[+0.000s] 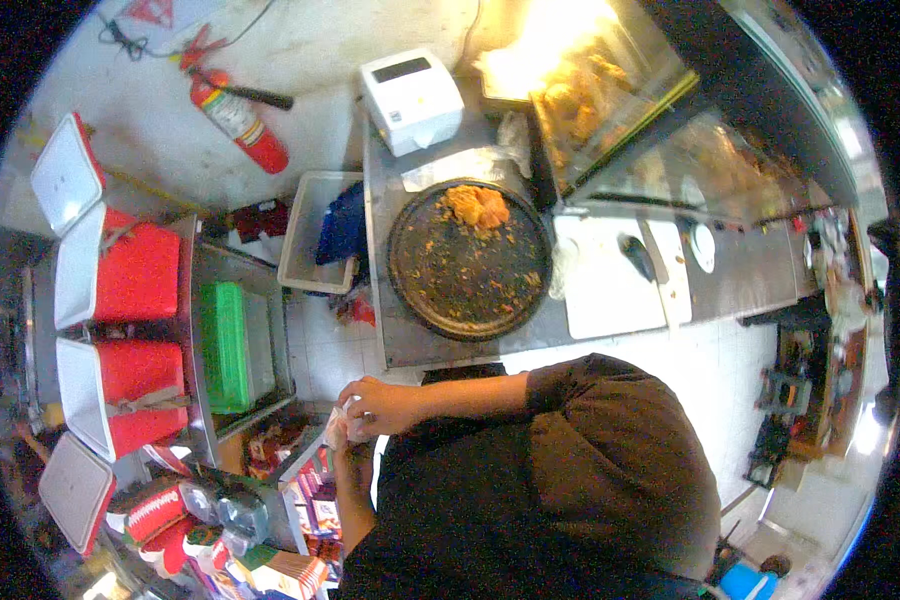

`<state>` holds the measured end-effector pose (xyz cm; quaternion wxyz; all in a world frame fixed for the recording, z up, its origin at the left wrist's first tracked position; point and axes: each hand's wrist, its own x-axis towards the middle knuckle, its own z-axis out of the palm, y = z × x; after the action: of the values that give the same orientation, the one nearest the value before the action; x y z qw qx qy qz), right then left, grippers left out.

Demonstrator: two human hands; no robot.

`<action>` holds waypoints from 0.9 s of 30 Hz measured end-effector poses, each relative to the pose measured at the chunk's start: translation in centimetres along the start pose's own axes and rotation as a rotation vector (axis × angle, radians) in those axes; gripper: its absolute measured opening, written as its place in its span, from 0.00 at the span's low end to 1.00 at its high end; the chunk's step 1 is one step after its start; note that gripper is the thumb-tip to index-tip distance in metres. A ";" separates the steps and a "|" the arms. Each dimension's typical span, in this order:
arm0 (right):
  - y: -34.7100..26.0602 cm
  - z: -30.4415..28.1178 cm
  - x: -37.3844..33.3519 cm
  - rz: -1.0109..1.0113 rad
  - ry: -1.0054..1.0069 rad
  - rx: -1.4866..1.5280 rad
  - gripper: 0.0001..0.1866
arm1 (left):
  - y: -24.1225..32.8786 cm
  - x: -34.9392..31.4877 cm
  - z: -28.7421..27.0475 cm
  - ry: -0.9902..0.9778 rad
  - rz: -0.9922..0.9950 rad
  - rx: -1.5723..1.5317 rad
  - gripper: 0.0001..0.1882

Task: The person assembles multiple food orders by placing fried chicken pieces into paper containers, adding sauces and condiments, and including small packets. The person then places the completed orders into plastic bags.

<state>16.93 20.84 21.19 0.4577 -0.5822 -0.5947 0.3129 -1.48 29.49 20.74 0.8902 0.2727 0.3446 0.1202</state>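
At the left of my body, my right hand [372, 405] and my left hand [345, 440] are close together. My right forearm stretches across from the right, and its fingers are bent in a pinch. They close on a small, pale, thin piece [332, 424], which looks like paper or plastic film. The left hand sits just below, at the same piece, its fingers mostly hidden. Beneath them is an open drawer or box of printed packets [320, 505].
A round dark pan [460, 280] with fried pieces [477, 207] rests on the metal counter, beside a white board [600, 290] with a dark-handled utensil [635, 256]. A white printer [410, 100] stands behind. Red bins [145, 270] and a green box [226, 345] are at left.
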 end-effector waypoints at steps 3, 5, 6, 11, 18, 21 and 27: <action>-3.8 1.0 -2.0 0.093 0.105 -0.008 0.20 | 0.7 -0.4 -0.7 -0.075 -0.129 0.037 0.29; -6.0 2.1 -2.8 0.137 0.249 0.110 0.26 | 1.0 -1.4 -2.0 -0.144 -0.145 0.313 0.31; -7.1 2.9 -3.7 0.174 0.353 0.192 0.29 | 1.1 -2.1 -2.8 -0.176 -0.163 0.455 0.32; -9.1 8.6 -11.5 0.194 0.230 0.093 0.36 | -2.1 -5.8 -5.3 -0.381 -0.149 0.935 0.38; -12.8 21.6 -24.2 0.779 0.622 0.308 0.34 | -13.3 -11.9 -7.7 -0.473 0.371 1.548 0.30; -13.5 24.2 -29.9 0.881 0.701 0.475 0.35 | -15.8 -13.6 -8.0 -0.503 0.075 1.286 0.29; -14.3 24.3 -42.5 0.982 0.621 0.553 0.26 | -18.0 -14.7 -8.1 -0.975 -0.275 1.367 0.26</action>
<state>-15.06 -18.68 17.07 0.5453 -0.7106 0.0038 0.4445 -17.27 12.05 13.63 0.5855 0.7274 -0.0505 -0.3543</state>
